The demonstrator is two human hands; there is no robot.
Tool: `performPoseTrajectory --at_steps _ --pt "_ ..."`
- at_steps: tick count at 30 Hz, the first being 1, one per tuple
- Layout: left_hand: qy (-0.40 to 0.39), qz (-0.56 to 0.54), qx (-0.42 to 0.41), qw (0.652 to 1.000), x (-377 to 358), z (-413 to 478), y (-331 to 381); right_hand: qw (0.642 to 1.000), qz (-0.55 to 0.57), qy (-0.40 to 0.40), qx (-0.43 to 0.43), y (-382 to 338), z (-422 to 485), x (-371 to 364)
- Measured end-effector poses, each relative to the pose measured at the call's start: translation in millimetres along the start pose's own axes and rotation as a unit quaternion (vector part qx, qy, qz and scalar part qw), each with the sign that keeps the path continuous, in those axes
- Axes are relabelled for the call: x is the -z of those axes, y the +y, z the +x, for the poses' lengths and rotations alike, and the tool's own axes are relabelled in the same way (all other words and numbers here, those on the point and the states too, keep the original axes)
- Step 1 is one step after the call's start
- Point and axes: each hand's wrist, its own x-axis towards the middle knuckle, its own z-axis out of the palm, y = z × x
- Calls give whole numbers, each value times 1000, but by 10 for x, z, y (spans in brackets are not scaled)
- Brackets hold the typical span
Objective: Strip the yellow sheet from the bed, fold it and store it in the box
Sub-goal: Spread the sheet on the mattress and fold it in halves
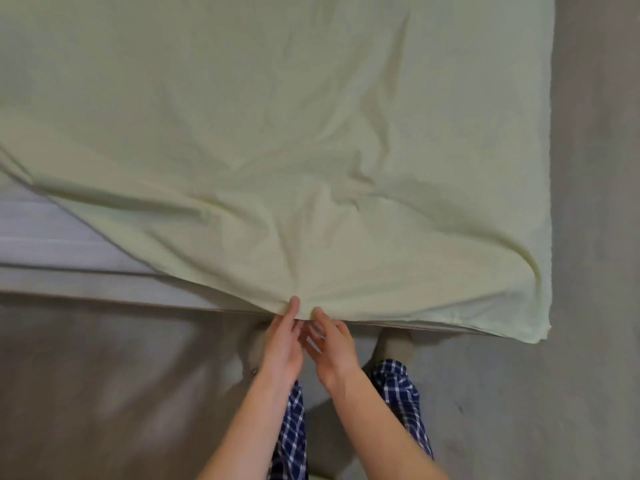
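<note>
The pale yellow sheet [277, 133] covers most of the bed and is creased toward its near edge. At the near left it is pulled back, and the white mattress [52, 237] shows there. My left hand [282, 344] pinches the sheet's near hem between thumb and fingers. Right beside it, my right hand [334, 344] pinches the same hem, thumb on top. Both hands meet at the middle of the bed's near edge. The box is not in view.
Grey carpet [519, 410] lies in front of the bed and along its right side. My legs in blue checked trousers [401, 386] stand close to the bed frame [104, 289], feet under the near edge.
</note>
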Motion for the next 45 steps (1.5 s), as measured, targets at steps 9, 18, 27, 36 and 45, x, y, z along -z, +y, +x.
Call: performPoseTrajectory --at_steps 9,18,27,36,45 --pt "-100 116 59 986 116 -130 713 977 117 45 174 51 -214 -434" --pt "-16 -5 -25 1000 376 370 1913 951 186 88 233 -197 -600 -489" --pt "-31 35 -56 997 968 28 1989 968 230 49 88 258 -388 -868" --pt "20 79 -106 991 780 -321 2026 999 40 -9 23 804 -420 -1623" --pt "-4 108 -85 991 881 -318 2151 980 60 77 176 943 -493 -1974"
